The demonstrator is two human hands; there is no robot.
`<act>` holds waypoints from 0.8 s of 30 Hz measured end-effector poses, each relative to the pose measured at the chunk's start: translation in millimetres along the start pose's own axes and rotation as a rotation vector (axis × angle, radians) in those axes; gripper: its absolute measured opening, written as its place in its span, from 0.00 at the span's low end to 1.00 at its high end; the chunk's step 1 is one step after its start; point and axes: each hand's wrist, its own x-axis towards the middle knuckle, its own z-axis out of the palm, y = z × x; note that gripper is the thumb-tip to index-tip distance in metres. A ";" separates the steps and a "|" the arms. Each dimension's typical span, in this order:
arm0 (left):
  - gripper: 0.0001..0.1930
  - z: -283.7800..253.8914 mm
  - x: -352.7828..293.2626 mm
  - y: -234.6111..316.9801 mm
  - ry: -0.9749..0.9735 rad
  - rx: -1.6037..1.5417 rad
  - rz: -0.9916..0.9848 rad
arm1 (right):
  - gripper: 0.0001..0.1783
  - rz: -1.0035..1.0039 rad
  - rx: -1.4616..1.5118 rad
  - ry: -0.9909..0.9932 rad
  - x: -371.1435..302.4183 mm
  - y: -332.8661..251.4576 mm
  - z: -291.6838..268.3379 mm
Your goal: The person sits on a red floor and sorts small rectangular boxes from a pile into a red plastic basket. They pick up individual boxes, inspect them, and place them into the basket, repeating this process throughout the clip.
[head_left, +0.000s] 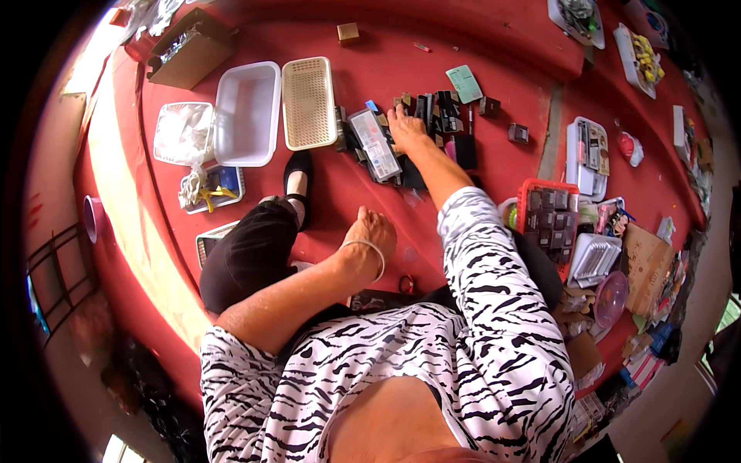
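Note:
My right hand (406, 131) reaches forward into a pile of small dark boxes (426, 109) on the red surface. Its fingers bend down among them, and whatever they grip is hidden. Just left of that hand, a long white and grey box (374, 144) lies slanted across the pile. My left hand (370, 238), with a bangle at the wrist, is held closer to my body, apart from the pile. Its fingers are curled under, so their contents cannot be seen.
A cream perforated basket (309, 144) and a white tub (272, 147) sit left of the pile. Beyond it lies a green card (463, 83). A red crate (549, 184) with small dark boxes stands right, near a white tray (594, 262). A cardboard box (202, 58) is at far left.

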 end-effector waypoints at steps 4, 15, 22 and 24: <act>0.20 0.0 -5.6 -2.0 -0.026 -0.023 0.015 | 0.33 0.104 -0.183 -0.004 12.9 0.0 35.7; 0.23 -28.0 -4.9 -4.1 -0.040 -0.008 0.065 | 0.34 0.207 0.977 0.199 -24.1 107.1 -46.2; 0.26 -47.5 30.7 -57.4 1.238 0.091 0.188 | 0.37 -0.262 1.477 0.065 -110.2 103.2 -228.4; 0.31 -76.5 19.5 -53.4 1.056 -0.872 0.090 | 0.37 -0.340 1.436 0.094 -147.4 85.6 -266.5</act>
